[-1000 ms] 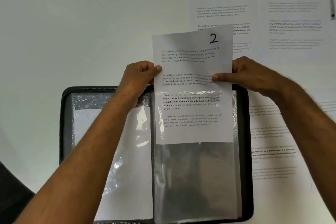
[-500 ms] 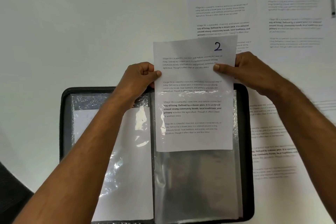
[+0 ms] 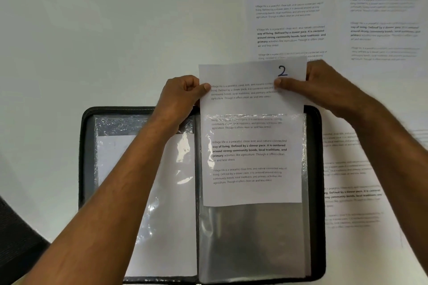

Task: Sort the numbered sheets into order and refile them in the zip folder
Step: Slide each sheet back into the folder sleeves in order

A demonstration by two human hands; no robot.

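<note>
Clear plastic covers the lower part of the sheet marked 2, which stands partway inside the right-hand sleeve of the open black zip folder. Its upper corners are pinched by the left hand and the right hand, thumbs on the printed face, other fingers hidden behind the paper. A second sheet in the left sleeve is partly masked by the forearm and glare. Sheet 3 lies on the white table beyond; the sheet marked 4 is blurred and cropped.
</note>
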